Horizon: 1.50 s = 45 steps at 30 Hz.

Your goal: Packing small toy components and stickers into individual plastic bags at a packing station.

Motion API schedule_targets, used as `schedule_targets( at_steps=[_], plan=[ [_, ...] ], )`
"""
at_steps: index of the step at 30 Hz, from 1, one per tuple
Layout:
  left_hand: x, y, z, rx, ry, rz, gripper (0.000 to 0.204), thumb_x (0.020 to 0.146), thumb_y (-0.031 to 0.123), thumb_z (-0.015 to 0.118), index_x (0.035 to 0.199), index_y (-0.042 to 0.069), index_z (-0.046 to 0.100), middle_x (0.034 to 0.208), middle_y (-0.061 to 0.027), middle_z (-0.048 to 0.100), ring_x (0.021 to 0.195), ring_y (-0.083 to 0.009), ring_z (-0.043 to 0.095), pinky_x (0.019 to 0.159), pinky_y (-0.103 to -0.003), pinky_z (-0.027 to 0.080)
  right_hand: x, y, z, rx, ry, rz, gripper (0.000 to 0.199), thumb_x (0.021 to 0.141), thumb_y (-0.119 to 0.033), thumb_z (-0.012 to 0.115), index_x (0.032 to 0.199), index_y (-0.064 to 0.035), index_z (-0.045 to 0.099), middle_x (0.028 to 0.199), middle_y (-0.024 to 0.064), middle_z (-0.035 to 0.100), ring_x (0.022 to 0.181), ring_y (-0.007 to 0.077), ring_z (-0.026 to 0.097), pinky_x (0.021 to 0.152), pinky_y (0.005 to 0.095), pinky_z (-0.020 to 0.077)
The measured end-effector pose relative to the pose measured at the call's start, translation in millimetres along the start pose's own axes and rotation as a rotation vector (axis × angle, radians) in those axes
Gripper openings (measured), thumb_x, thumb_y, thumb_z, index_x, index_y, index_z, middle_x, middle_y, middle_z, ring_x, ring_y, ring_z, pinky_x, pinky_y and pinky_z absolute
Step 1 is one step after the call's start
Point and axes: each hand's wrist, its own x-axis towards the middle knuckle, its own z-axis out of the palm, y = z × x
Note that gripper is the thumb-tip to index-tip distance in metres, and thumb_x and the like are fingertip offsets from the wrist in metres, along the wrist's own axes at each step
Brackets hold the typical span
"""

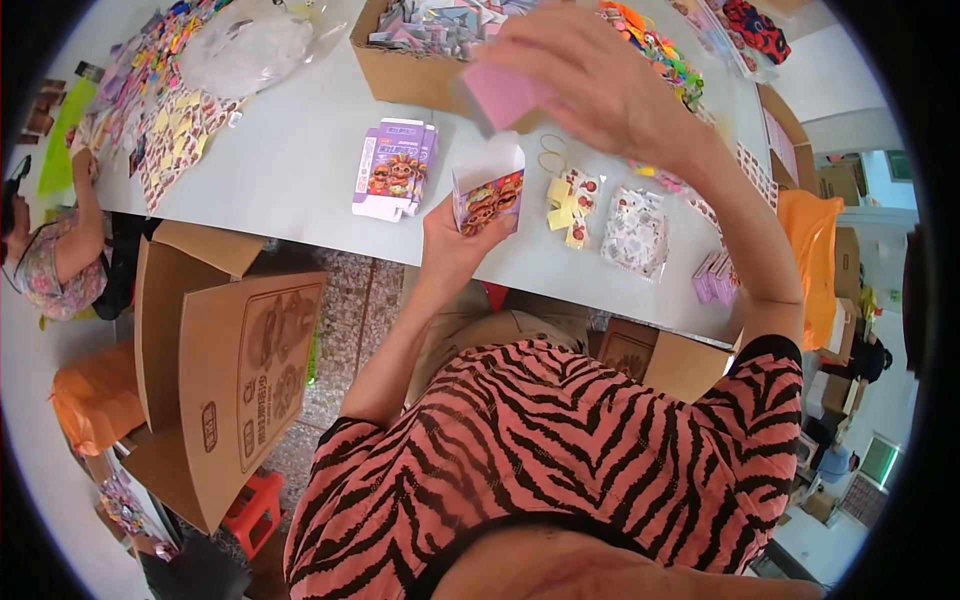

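Striped shirt (560, 430) spans the foreground. The left hand (448, 248) clasps an open box (492, 203); the right hand (612, 88), raised near it, pinches a blurred pink piece (500, 97).

A small cartoon-printed box (488, 204) tilts slightly, its open white end facing twelve o'clock; a pink piece (502, 96), motion-blurred, hangs just beyond at twelve.

Packing workshop (cartons (225, 385), long worktable (300, 150))
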Motion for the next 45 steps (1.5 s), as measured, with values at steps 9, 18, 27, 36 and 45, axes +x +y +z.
schedule_targets(
  at_steps=[9, 18, 27, 36, 45],
  plan=[
    [-7.2, 15.4, 14.7, 0.002, -0.062, -0.045, 0.031, 0.078, 0.005, 0.071, 0.104, -0.005, 0.058, 0.088, -0.0071, 0.066, 0.072, -0.0099, 0.061, 0.065, -0.025, 0.052, 47.4, -69.5, -78.0, 0.144, -0.976, 0.421, 0.050, 0.070, -0.009, 0.059, 0.119, -0.0087, 0.054, 0.113, 0.0066, 0.053, 0.112, 0.0242, 0.049, 0.104, 0.0414, 0.0379],
    [-6.7, 15.6, 13.9, 0.096, -0.109, -0.046, 0.027, 0.079, 0.005, 0.070, 0.102, -0.005, 0.059, 0.086, -0.0077, 0.066, 0.072, -0.0110, 0.062, 0.061, -0.025, 0.053, 55.5, -76.9, -78.8, 0.213, -1.054, 0.396, 0.055, 0.074, -0.009, 0.056, 0.128, -0.0113, 0.046, 0.121, 0.0082, 0.047, 0.121, 0.0245, 0.044, 0.101, 0.0343, 0.0410],
    [-0.8, 17.2, 10.9, 0.273, -0.301, 0.124, 0.021, 0.080, 0.001, 0.066, 0.100, -0.003, 0.063, 0.088, -0.0083, 0.067, 0.073, -0.0111, 0.062, 0.063, -0.024, 0.054, 63.6, -88.5, -87.9, 0.363, -1.157, 0.359, 0.060, 0.075, -0.010, 0.058, 0.132, -0.0201, 0.043, 0.133, 0.0073, 0.043, 0.128, 0.0249, 0.039, 0.094, 0.0322, 0.0476],
    [-6.9, 16.3, 6.4, 0.110, -0.137, -0.004, 0.029, 0.081, 0.000, 0.065, 0.107, -0.007, 0.056, 0.094, -0.0164, 0.066, 0.083, -0.0231, 0.067, 0.068, -0.031, 0.056, 6.4, -54.2, -130.5, 0.265, -0.762, 1.104, 0.051, 0.079, 0.004, 0.050, 0.129, -0.0078, 0.048, 0.133, 0.0114, 0.047, 0.123, 0.0274, 0.045, 0.103, 0.0390, 0.0370],
    [0.7, 14.1, 27.3, 0.098, -0.168, -0.072, 0.029, 0.080, 0.000, 0.065, 0.106, -0.006, 0.056, 0.094, -0.0156, 0.066, 0.085, -0.0222, 0.066, 0.073, -0.033, 0.056, -186.8, -77.3, -212.0, 0.211, -1.341, 1.655, 0.047, 0.077, -0.010, 0.061, 0.123, -0.0061, 0.053, 0.113, 0.0131, 0.061, 0.096, 0.0266, 0.061, 0.083, 0.0363, 0.0492]
  ],
)
